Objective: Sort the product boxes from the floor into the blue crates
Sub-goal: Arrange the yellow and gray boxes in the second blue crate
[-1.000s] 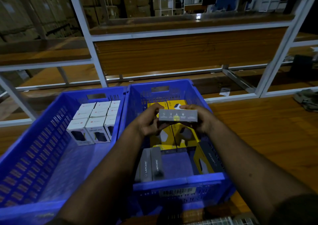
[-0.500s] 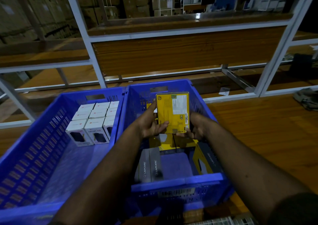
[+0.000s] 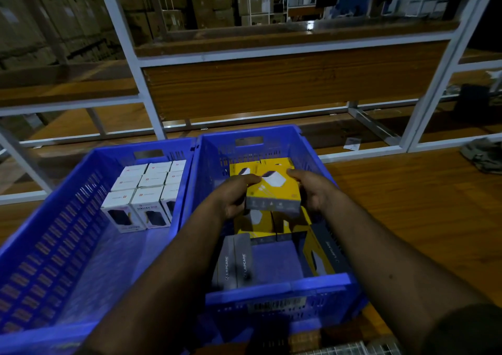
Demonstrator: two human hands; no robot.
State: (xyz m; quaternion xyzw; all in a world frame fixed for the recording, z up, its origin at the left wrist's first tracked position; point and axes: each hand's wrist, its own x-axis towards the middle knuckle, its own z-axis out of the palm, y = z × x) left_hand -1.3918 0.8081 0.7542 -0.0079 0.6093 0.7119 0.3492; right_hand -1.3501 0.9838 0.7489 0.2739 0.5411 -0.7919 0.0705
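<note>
Left hand (image 3: 231, 195) and right hand (image 3: 312, 189) grip a yellow box (image 3: 274, 189) from either side, above the right crate (image 3: 279, 286) of yellow boxes (image 3: 254, 223).

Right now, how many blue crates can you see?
2: the left crate holds white boxes; the right crate, touching it, holds yellow boxes. Others may be out of view.
</note>
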